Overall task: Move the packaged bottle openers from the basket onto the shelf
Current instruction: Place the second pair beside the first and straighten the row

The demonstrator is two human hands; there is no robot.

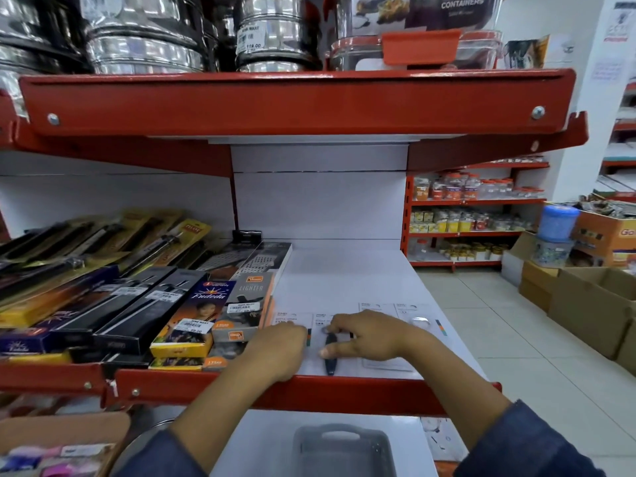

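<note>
Several packaged bottle openers lie side by side on the white shelf (344,277), near its red front edge. One opener pack (330,352) shows a dark handle between my hands. My left hand (275,349) rests palm down on the leftmost pack (287,318). My right hand (364,335) lies over the middle packs, fingers spread, thumb touching the dark-handled one. Another pack (418,321) lies to the right, uncovered. The grey basket (340,445) sits on the shelf below, and its inside looks empty.
Boxed lighters and knives (192,304) crowd the shelf's left half, touching the leftmost pack. Steel tins (272,32) stand on the red shelf above. Cardboard boxes (585,297) sit on the tiled floor to the right. A tray of small items (58,449) is at lower left.
</note>
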